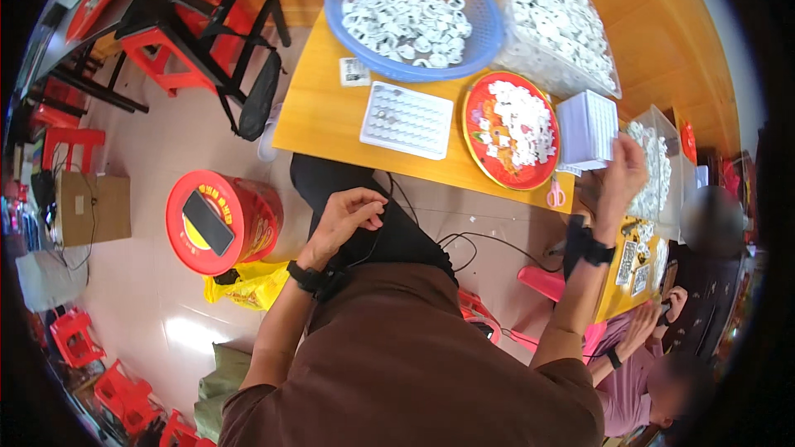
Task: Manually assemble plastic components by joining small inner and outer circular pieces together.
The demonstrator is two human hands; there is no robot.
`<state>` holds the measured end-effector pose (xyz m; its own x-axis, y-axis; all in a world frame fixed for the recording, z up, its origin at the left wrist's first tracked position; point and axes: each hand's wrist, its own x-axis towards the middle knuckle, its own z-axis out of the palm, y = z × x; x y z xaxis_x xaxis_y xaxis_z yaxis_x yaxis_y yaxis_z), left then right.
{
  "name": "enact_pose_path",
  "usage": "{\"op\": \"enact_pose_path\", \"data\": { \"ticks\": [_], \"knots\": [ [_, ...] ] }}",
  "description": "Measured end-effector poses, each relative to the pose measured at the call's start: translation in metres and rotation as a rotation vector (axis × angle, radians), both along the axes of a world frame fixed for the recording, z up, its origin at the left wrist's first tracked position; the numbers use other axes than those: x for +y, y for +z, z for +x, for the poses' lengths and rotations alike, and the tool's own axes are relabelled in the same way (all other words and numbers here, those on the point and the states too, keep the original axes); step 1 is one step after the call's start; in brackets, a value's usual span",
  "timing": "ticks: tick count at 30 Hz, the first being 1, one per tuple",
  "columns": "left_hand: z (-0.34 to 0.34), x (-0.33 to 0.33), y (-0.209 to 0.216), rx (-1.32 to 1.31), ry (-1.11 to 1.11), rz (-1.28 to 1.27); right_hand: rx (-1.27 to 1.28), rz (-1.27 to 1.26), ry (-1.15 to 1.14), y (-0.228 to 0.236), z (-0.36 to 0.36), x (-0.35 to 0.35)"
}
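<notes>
My right hand [627, 172] reaches to the right end of the table, its fingers bent against the near right corner of a stack of white plastic trays [590, 126]. Over my lap, my left hand [351, 217] is held with fingers curled in toward the thumb; anything inside it is too small or hidden. A white tray with rows of small compartments [406, 119] lies flat near the table's front edge. Between it and the stack sits a red round plate [478, 145] heaped with small white pieces. Pink scissors [556, 194] lie at the front edge, beside the plate.
At the back of the table [319, 120] stand a blue basket [348, 43] of white ring-shaped parts and a clear bin [530, 54] of white parts. A red bucket [269, 211] with a phone on its lid is at left. A co-worker's hands [642, 329] are at lower right.
</notes>
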<state>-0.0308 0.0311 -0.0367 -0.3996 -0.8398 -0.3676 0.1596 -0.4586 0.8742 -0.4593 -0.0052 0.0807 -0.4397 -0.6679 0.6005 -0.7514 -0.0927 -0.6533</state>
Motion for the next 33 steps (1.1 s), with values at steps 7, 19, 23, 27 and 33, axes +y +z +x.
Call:
{"op": "enact_pose_path", "data": {
  "ticks": [7,19,23,27,33],
  "knots": [
    [0.005,-0.004,-0.009,0.041,0.004,0.022,-0.048,0.216,0.572,-0.043,0.202,-0.047],
    [0.010,-0.007,-0.012,0.100,-0.035,0.032,-0.043,0.344,0.671,-0.011,0.252,-0.074],
    [0.011,-0.007,-0.015,0.116,-0.052,0.026,0.187,0.327,0.644,0.028,0.230,-0.117],
    [0.010,-0.007,-0.020,0.156,-0.059,0.006,0.502,0.571,0.724,0.012,0.225,-0.180],
    [0.006,-0.008,-0.017,0.108,-0.046,0.000,0.762,0.708,0.819,-0.047,0.232,-0.229]
  ]
}}
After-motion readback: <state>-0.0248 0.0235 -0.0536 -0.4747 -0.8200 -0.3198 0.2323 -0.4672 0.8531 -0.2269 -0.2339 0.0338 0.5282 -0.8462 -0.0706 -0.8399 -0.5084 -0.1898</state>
